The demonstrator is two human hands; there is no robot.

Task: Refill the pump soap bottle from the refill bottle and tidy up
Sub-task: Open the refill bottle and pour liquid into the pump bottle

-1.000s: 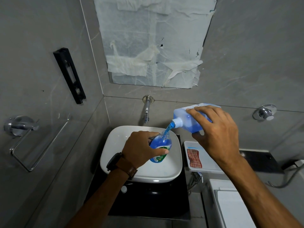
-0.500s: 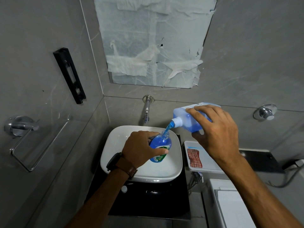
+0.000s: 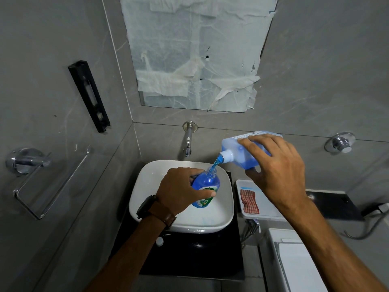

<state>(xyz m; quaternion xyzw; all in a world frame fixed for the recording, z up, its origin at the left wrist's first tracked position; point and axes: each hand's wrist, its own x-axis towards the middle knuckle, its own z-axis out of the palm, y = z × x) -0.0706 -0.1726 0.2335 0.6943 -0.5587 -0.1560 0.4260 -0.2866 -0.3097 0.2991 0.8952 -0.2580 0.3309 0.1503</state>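
My left hand (image 3: 181,189) grips the small soap bottle (image 3: 207,184), which is mostly full of blue liquid and has its pump off, tilted over the white basin (image 3: 147,199). My right hand (image 3: 277,173) holds the clear refill bottle (image 3: 237,152) tipped on its side above and to the right. A thin stream of blue soap (image 3: 215,162) runs from its white neck into the open mouth of the soap bottle.
A wall tap (image 3: 188,142) juts out above the basin. A white tray (image 3: 265,204) with a red checked cloth (image 3: 249,201) sits right of the basin. A small white cap (image 3: 159,241) lies on the black counter (image 3: 200,256). A towel bar (image 3: 50,184) is on the left wall.
Both hands hold almost still. The blue stream keeps flowing and the liquid level in the soap bottle looks slightly higher.
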